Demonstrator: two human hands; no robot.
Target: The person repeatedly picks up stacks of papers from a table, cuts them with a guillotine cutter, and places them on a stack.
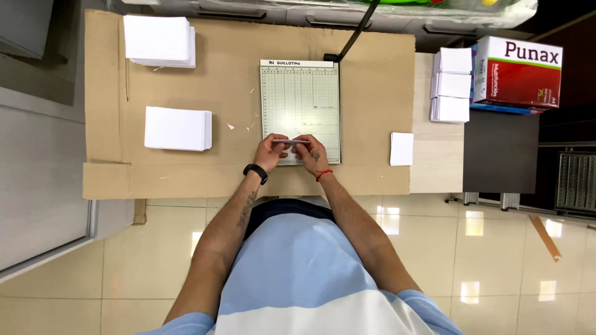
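While both hands are meeting at the near edge of the paper cutter (300, 99), the left hand (271, 152) and the right hand (310, 153) are pinching a thin stack of white sheets (290, 142) between them. The fingers are curling closed around the two ends of the stack, thumbs toward the body, so the stack is being held edge-on just above the gridded base. How tightly they are pressing cannot be told.

Beyond the grip, the cutter's base is stretching away from the person, and its black blade arm (357, 31) is standing raised, off past the right hand. Out to the left of the grip, well apart, a pile of white paper (177, 128) is lying on the cardboard sheet (372, 80), and a second pile (158, 40) is sitting farther off beyond it. To the right of the grip, a small white stack (401, 149) is lying on the cardboard's edge, with three more small stacks (451, 85) farther away beside a red and white paper box (518, 74).
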